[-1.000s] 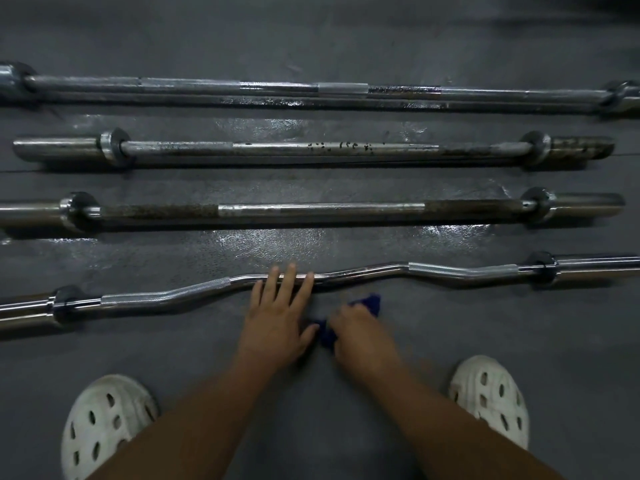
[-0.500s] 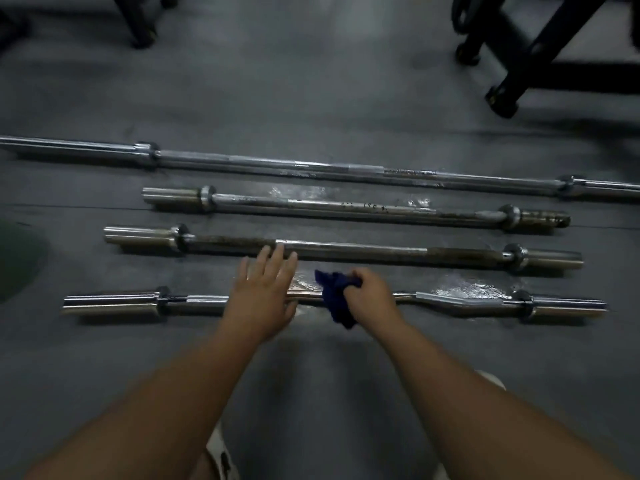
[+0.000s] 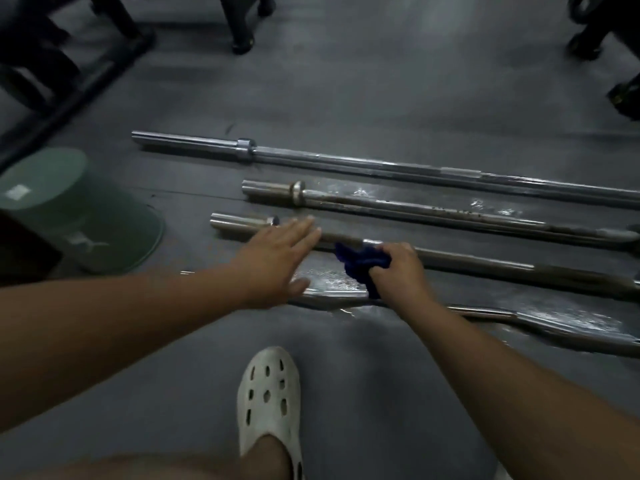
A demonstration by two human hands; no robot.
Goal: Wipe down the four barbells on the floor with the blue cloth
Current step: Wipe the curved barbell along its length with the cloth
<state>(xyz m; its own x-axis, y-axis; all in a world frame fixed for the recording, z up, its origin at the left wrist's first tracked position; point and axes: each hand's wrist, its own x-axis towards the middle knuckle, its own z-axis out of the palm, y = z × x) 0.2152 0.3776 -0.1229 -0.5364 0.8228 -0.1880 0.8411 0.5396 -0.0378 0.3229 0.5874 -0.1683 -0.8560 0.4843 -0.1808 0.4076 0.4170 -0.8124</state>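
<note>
Blue cloth point(image 3: 360, 261) sits bunched in the right grip point(image 3: 398, 268), whose fingers curl round it against the shaft of the third barbell point(image 3: 485, 263), counting from the far side. The left grip point(image 3: 277, 251) is spread, fingers straight, over that bar's left sleeve; blur hides whether it presses. All four bars lie side by side on the grey floor point(image 3: 346, 81): the longest barbell point(image 3: 346, 162) farthest, a shorter barbell point(image 3: 415, 207) next, the curved barbell point(image 3: 554, 327) nearest. A green tub point(image 3: 69, 209) stands at left, a white clog point(image 3: 268, 396) below.

Barbells point(image 3: 398, 169) glossy metal; blue cloth point(image 3: 363, 261) soft fabric; floor point(image 3: 346, 81) matt.
</note>
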